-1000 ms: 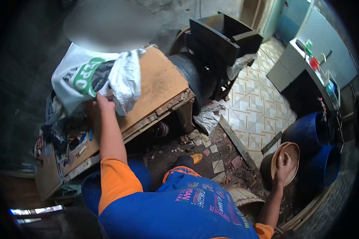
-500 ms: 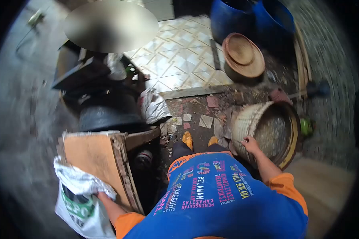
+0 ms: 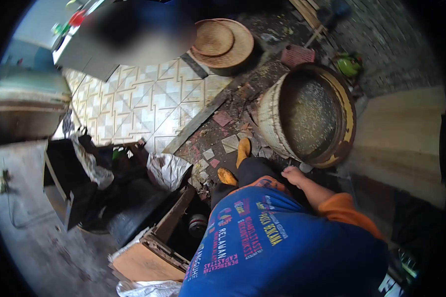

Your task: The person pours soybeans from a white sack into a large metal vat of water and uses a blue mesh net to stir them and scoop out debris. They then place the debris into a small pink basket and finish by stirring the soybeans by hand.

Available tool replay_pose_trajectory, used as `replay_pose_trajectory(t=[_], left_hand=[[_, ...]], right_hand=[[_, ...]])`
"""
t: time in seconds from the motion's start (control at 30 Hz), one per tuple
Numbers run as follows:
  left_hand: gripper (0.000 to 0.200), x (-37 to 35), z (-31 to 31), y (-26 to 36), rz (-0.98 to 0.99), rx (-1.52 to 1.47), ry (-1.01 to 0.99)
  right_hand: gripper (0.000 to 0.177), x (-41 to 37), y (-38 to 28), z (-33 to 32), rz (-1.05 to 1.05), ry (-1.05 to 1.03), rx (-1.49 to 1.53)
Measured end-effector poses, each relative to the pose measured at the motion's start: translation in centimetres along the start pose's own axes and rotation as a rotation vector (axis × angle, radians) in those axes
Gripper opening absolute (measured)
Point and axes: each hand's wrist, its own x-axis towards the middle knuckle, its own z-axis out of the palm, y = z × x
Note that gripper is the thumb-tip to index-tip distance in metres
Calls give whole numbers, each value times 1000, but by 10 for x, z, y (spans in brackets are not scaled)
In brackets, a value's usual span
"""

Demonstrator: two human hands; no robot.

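Note:
My right hand hangs beside my hip, in front of the big round drum and apart from its rim. Its fingers look loosely curled, with nothing visible in them. Tilted toward me, the drum holds murky liquid with pale bits floating on top. My left hand is out of the picture. Only the edge of a white sack shows at the bottom, below a worn wooden cabinet.
A silvery sack and a dark basin lie at the left. Broken tiles litter the dirt near my yellow boots. Ahead, a wooden sill borders the tiled floor. Woven trays stand beyond the drum.
The view has turned to the right. My right hand has come away from the drum's rim to my side. My left hand and most of the white sack have left the picture.

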Motion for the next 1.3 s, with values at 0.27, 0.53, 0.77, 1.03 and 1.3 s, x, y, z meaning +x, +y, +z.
replay_pose_trajectory(t=[0.27, 0.53, 0.77, 1.03, 1.3], left_hand=[[63, -109, 20, 133, 203, -62, -188], [60, -191, 37, 214, 277, -66, -345], [51, -246, 182, 270, 791, -174, -689], [45, -406, 317, 343, 855, -162, -1713], [41, -476, 310, 402, 924, 272, -2102]], right_hand=[[36, 46, -61, -4, -140, -43, 12], [35, 40, -69, -25, -164, -177, 83], [33, 19, -56, -16, 64, 35, 366], [33, 4, -126, 8, 383, 328, 612], [31, 19, -185, 35, 319, 495, 626]])
